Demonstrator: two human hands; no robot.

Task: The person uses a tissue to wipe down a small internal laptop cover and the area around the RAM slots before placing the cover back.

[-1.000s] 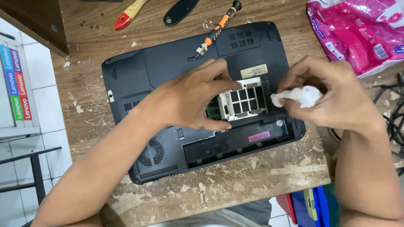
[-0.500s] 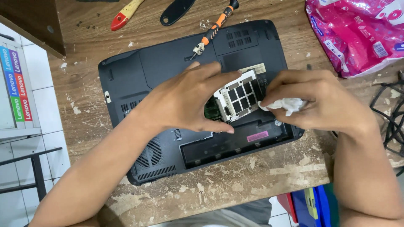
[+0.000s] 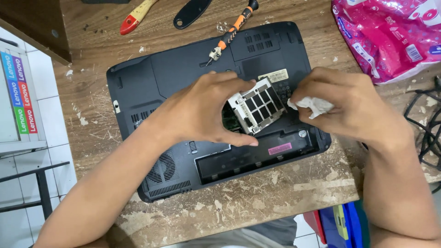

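While the black plastic laptop (image 3: 193, 115) lies upside down on the worn, paint-flecked wooden tabletop (image 3: 257, 197), its long empty battery bay (image 3: 257, 158) runs along the edge nearest the person, with a small pink label inside it and a round fan grille to the left of it. Just beyond that bay, over the middle of the laptop, the left hand (image 3: 202, 112) grips a small square cover panel with a pale, grid-patterned underside (image 3: 255, 104), thumb at its near corner and fingers curled over its far edge; the panel is tilted up out of its opening, and a strip of green circuit board (image 3: 228, 120) shows beneath it. Just right of the panel, the right hand (image 3: 349, 108) is closed around a crumpled wad of white tissue (image 3: 312, 104), pinched between thumb and fingertips, and the wad sits close beside the panel's right edge, above the laptop's right end. Farther off, an orange-and-black precision screwdriver (image 3: 229, 32) lies slanted with its tip on the laptop's far edge. Beyond the laptop rest a yellow tool handle with a red end (image 3: 135, 16) and a flat black plastic piece (image 3: 190, 13), and to the far right of it sits a pink plastic packet (image 3: 390, 36).
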